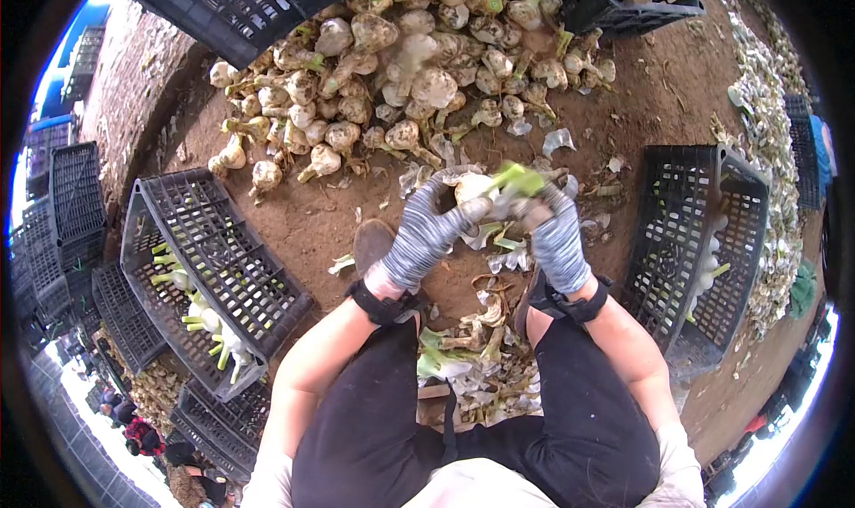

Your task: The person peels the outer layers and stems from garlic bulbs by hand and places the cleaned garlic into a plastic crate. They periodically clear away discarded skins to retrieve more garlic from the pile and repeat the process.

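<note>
In the head camera view, the garlic bulb (474,187) is held up between the two gloved hands, just on the wearer's side of the heap (383,98) of soil-stained bulbs. Its long axis runs crosswise, from one hand to the other: the pale round end points toward the left hand (424,237), the green stalk (520,180) toward the right hand (560,243). Neither hand is clearly nearer; each has its own end. The left is curled closed on the round end, thumb along its near side. The right has its fingers bent in at the stalk end and seems to grip it, though blur there hides exactly how the fingertips meet it. Loose skins and cut leaves (508,259) lie on the soil on the wearer's side of the heap, below the hands. A black crate (236,263) holding pale, green-stemmed bulbs (209,319) stands nearer the wearer than the heap, to its left, and another crate (674,227) stands nearer the wearer too, to the heap's right, with a few more inside.
</note>
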{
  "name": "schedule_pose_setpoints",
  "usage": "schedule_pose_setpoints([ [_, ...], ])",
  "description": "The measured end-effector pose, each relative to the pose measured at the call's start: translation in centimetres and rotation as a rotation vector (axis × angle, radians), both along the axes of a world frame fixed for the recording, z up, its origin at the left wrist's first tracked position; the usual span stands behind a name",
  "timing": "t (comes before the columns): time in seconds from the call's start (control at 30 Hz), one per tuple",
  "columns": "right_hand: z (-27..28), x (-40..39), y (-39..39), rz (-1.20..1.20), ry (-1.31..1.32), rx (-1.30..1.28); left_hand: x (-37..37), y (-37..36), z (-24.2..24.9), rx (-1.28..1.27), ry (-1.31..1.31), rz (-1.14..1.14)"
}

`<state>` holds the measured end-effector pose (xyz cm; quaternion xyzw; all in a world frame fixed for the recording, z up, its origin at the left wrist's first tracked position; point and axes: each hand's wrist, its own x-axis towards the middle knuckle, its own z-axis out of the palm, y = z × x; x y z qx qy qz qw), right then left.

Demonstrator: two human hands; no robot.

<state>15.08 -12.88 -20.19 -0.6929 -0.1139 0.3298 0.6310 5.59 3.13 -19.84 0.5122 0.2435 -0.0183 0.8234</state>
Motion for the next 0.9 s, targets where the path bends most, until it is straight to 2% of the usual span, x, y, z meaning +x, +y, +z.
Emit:
schedule_pose_setpoints([
  [0.03, -0.5, 0.3, -0.4, -0.04, 0.116, 0.047, -0.1, 0.3, -0.3, -0.002, 0.0, 0.0],
  [0.1, -1.5, 0.3, -1.4, -0.083, 0.192, 0.097, -0.2, 0.7, -0.9, -0.202, -0.021, -0.045],
  [0.17, -3.2, 0.4, -2.1, 0.039, -0.12, 0.014, 0.2, 0.7, -0.4, -0.205, 0.011, -0.05],
  [0.2, -3.3, 0.4, -2.2, 0.075, -0.225, -0.014, 0.3, 0.5, -0.4, 0.118, -0.053, 0.061],
  [0.23, -1.7, 0.2, -1.6, 0.001, -0.084, 0.017, 0.3, 0.3, -0.4, 0.44, -0.117, 0.172],
  [0.27, -0.5, 0.0, -1.1, -0.074, 0.058, 0.048, 0.2, 0.5, -0.1, 0.619, -0.078, 0.144],
  [0.37, 0.7, -0.7, -0.3, -0.023, -0.07, 0.047, -0.3, 0.3, -1.4, 0.606, -0.164, 0.111],
  [0.4, -0.2, -0.8, -0.1, -0.081, -0.099, 0.07, 0.1, 0.1, 0.3, 0.462, -0.044, 0.13],
  [0.43, -0.4, -0.5, -0.4, -0.082, -0.098, 0.07, 0.1, 0.3, 0.3, 0.462, -0.043, 0.128],
  [0.5, -0.2, 0.5, -0.6, -0.145, 0.133, 0.176, 0.1, 0.7, 0.1, 0.412, -0.123, 0.06],
  [0.53, -0.6, 1.1, -0.9, -0.136, 0.15, 0.047, 0.0, 0.7, -0.2, 0.446, -0.202, 0.078],
  [0.57, -0.2, 1.7, -1.1, -0.127, 0.272, 0.139, 0.0, 1.0, -0.2, 0.445, -0.2, 0.076],
  [0.63, 1.2, 3.4, -1.4, -0.098, 0.587, 0.319, 0.2, 2.1, 0.3, 0.635, -0.358, -0.156],
  [0.67, 0.0, 4.0, -2.2, -0.107, 0.676, 0.449, 0.0, 2.0, 0.6, 0.52, -0.33, -0.166],
  [0.7, 0.2, 4.1, -2.1, -0.107, 0.675, 0.449, -0.2, 1.9, 0.3, 0.52, -0.33, -0.166],
  [0.77, 0.8, 4.1, -1.6, -0.053, 0.294, 0.094, -0.4, 1.6, -0.5, 0.29, -0.287, -0.073],
  [0.8, 0.8, 4.2, -1.7, 0.081, 0.078, -0.076, -0.5, 1.4, -0.4, 0.29, -0.288, -0.073],
  [0.9, 1.9, 2.6, -0.8, 0.132, 0.057, 0.054, -0.3, 1.1, 0.2, 0.299, -0.256, -0.023],
])
